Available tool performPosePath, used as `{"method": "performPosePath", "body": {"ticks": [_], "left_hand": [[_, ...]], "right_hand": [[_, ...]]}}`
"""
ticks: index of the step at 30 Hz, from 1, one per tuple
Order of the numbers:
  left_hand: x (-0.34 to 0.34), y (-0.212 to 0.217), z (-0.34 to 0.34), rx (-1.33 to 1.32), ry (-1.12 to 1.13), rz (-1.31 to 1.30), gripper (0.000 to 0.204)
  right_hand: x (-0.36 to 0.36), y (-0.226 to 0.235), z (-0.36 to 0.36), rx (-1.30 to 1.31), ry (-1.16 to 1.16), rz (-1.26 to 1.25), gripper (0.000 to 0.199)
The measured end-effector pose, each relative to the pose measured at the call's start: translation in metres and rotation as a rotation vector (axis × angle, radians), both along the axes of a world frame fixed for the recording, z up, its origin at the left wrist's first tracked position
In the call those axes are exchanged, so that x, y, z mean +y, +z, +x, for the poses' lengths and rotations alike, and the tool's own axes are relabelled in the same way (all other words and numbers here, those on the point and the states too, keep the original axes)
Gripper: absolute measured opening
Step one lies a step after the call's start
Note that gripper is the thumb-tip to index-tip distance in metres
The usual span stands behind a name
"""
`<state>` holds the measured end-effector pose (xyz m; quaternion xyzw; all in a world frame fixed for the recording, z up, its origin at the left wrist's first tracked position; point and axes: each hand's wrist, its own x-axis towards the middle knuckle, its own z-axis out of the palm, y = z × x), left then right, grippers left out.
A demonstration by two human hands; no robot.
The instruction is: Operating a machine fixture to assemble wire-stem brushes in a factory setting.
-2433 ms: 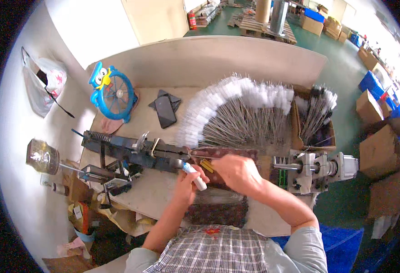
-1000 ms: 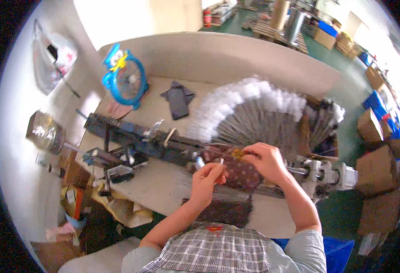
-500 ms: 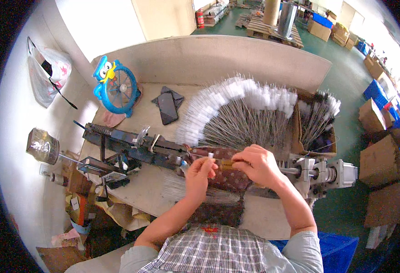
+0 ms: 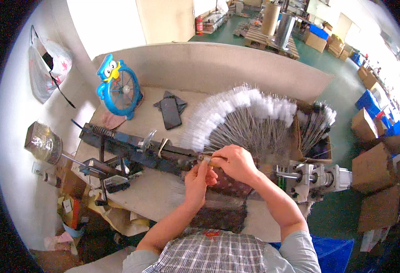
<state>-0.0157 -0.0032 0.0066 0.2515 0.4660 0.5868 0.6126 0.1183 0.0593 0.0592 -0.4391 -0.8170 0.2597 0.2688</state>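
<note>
a: so what were the hands doing at that dark metal machine on the worktop?

b: both were bunched up right at its right-hand end. the right hand was curled over a small pale-tipped piece, fingers clenched around it from above, looked like a thin wire brush stem but it was too small to say for sure. the left hand came up from below and its fingertips touched the same spot, pinched in just under the right thumb. so both grips were closed, and the little piece sat between them, right against the end of the machine.

a: and the white fluffy stuff?

b: that was a big fan of wire brushes with white bristle tips, spread out on the worktop just behind the hands. more of them stood in a cardboard box off to the right. under the wrists lay a dark patterned cloth.

a: anything else around?

b: a blue cartoon bird fan at the back left, a black phone beside it, a silver motor unit to the right of the right forearm, and a plastic bag hung on the wall at left.
</note>
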Motion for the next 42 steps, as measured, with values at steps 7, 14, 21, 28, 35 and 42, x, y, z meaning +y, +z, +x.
{"method": "performPosePath", "body": {"ticks": [7, 14, 21, 28, 35, 42], "left_hand": [[0.007, 0.009, 0.006, -0.288, 0.067, -0.134, 0.042], [0.002, -0.006, 0.003, -0.405, 0.104, -0.026, 0.026], [0.005, -0.004, 0.014, -0.332, 0.232, -0.007, 0.007], [0.004, 0.004, 0.019, -0.28, 0.201, 0.004, 0.006], [0.006, -0.003, 0.015, -0.394, 0.185, 0.037, 0.006], [0.003, -0.001, 0.012, -0.533, 0.183, -0.011, 0.017]], "right_hand": [[-0.01, -0.006, -0.003, -0.019, -0.062, 0.12, 0.024], [-0.022, -0.014, -0.02, -0.055, -0.18, 0.45, 0.026], [-0.022, -0.014, -0.001, 0.036, -0.091, 0.528, 0.022], [-0.02, -0.015, 0.015, 0.025, -0.05, 0.473, 0.023], [-0.017, -0.013, -0.006, 0.004, 0.0, 0.412, 0.022], [-0.017, -0.007, -0.008, 0.016, 0.015, 0.378, 0.021]]}}
